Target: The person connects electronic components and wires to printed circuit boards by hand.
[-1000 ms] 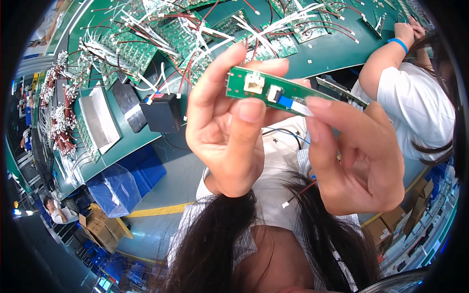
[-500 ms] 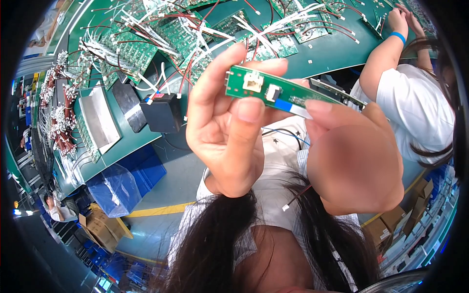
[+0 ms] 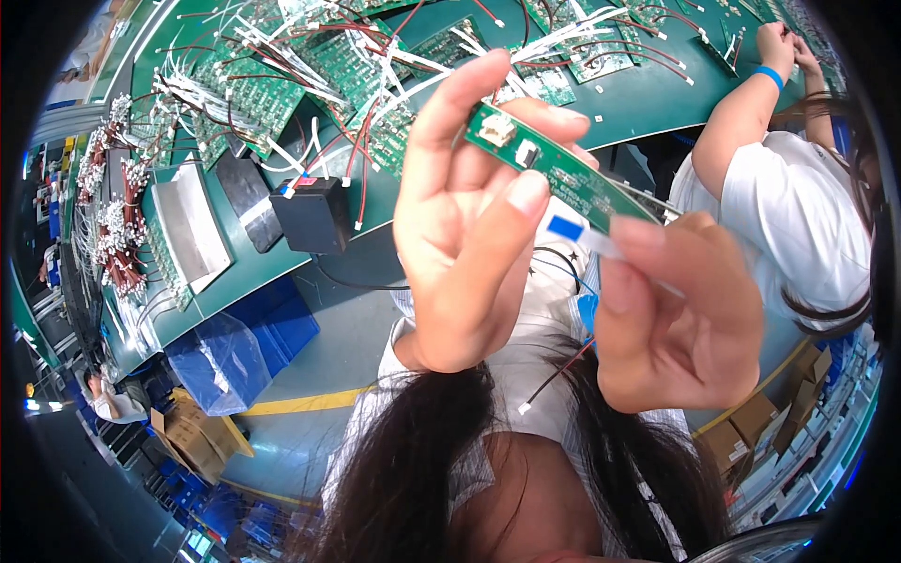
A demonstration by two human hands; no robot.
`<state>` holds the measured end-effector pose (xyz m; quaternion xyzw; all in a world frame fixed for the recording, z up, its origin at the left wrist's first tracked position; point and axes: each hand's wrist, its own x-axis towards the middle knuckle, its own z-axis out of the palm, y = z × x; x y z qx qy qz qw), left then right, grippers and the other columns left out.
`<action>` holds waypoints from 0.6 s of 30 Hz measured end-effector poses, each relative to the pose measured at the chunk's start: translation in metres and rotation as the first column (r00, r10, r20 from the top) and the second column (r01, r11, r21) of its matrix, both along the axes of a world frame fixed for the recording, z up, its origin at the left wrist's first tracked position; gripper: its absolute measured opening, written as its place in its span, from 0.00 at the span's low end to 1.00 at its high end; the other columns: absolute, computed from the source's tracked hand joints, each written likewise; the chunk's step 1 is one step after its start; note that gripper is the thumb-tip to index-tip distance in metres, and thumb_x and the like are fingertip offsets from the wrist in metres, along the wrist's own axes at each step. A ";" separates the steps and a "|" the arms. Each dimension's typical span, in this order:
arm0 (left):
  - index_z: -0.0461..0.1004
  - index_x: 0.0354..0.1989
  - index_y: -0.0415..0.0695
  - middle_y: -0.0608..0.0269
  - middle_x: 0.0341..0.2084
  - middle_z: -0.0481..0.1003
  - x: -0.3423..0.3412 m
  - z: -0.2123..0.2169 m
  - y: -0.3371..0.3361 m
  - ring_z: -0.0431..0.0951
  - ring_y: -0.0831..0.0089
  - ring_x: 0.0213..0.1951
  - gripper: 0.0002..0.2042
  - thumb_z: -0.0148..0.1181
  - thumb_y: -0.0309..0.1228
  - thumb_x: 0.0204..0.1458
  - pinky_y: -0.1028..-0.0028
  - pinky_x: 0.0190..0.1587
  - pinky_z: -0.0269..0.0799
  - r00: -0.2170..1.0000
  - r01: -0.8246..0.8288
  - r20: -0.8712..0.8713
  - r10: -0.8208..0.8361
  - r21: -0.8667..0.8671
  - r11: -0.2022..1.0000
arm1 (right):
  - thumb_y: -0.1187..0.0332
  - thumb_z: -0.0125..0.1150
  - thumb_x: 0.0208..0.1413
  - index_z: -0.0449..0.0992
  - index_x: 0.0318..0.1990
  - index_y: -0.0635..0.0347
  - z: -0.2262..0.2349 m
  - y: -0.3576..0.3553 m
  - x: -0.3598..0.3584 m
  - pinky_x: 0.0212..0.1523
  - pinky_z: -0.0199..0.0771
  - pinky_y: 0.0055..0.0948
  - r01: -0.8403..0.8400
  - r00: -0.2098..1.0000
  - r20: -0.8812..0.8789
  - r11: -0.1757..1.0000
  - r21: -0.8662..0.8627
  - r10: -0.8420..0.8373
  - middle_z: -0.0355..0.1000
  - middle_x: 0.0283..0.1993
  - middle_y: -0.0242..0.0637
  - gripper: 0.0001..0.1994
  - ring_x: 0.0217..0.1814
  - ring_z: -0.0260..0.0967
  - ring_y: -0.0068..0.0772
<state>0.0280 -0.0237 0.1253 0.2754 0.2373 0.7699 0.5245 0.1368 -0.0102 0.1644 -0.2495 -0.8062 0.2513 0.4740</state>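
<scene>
My left hand (image 3: 455, 267) is closed on a narrow green circuit board (image 3: 566, 172), with its thumb over the near edge and its fingers behind. A white socket (image 3: 497, 130) and a small black-and-white connector (image 3: 526, 154) sit near the board's left end. My right hand (image 3: 680, 324) pinches a flat white ribbon cable (image 3: 568, 229) with a blue end. That end lies below the board, apart from the small connector. The right fingertips are close to the board's right end; whether they touch it I cannot tell. A thin wire with a white plug (image 3: 525, 408) hangs below the right hand.
Green boards (image 3: 253, 117) with white, red and black wires cover the green table (image 3: 648, 98). A black box (image 3: 313, 218), a metal plate (image 3: 190, 225) and bundled plugs (image 3: 122, 225) sit at the left. A co-worker in white (image 3: 784, 197) works at the right.
The ribbon's blue end has moved from beside the small connector to below the board. The board has tilted, and my left hand has shifted right. My right hand has turned, showing its curled fingers.
</scene>
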 end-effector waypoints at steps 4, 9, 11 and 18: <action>0.44 0.60 0.47 0.62 0.39 0.61 -0.001 0.004 0.001 0.65 0.72 0.36 0.31 0.47 0.21 0.46 0.72 0.39 0.63 0.956 0.195 0.227 -0.183 -0.029 0.980 | 0.83 0.53 0.40 0.65 0.37 0.75 -0.001 -0.001 -0.001 0.16 0.48 0.20 -0.105 0.994 -0.027 0.994 -0.005 0.105 0.65 0.22 0.40 0.13 0.16 0.50 0.21; 0.42 0.60 0.48 0.62 0.38 0.60 -0.001 0.011 -0.001 0.66 0.72 0.35 0.32 0.47 0.19 0.46 0.71 0.37 0.66 0.906 0.278 0.346 -0.241 -0.060 0.959 | 0.81 0.53 0.42 0.66 0.39 0.69 -0.003 -0.019 -0.003 0.18 0.50 0.23 -0.017 1.000 0.003 0.998 -0.060 0.017 0.63 0.22 0.37 0.13 0.18 0.51 0.23; 0.41 0.60 0.47 0.60 0.38 0.60 -0.002 0.015 -0.004 0.68 0.72 0.33 0.32 0.44 0.17 0.47 0.72 0.33 0.70 0.861 0.322 0.424 -0.281 -0.025 0.947 | 0.81 0.53 0.43 0.66 0.40 0.66 -0.006 -0.025 -0.002 0.20 0.52 0.23 0.035 0.999 -0.022 0.996 -0.086 -0.037 0.63 0.23 0.35 0.14 0.20 0.52 0.23; 0.40 0.60 0.46 0.57 0.39 0.59 0.003 0.018 -0.003 0.70 0.71 0.32 0.31 0.42 0.15 0.48 0.74 0.34 0.76 0.880 0.267 0.428 -0.206 -0.089 0.959 | 0.80 0.53 0.44 0.66 0.41 0.65 -0.007 -0.026 -0.002 0.23 0.54 0.22 0.071 0.997 -0.013 0.994 -0.087 -0.073 0.64 0.24 0.34 0.14 0.21 0.53 0.24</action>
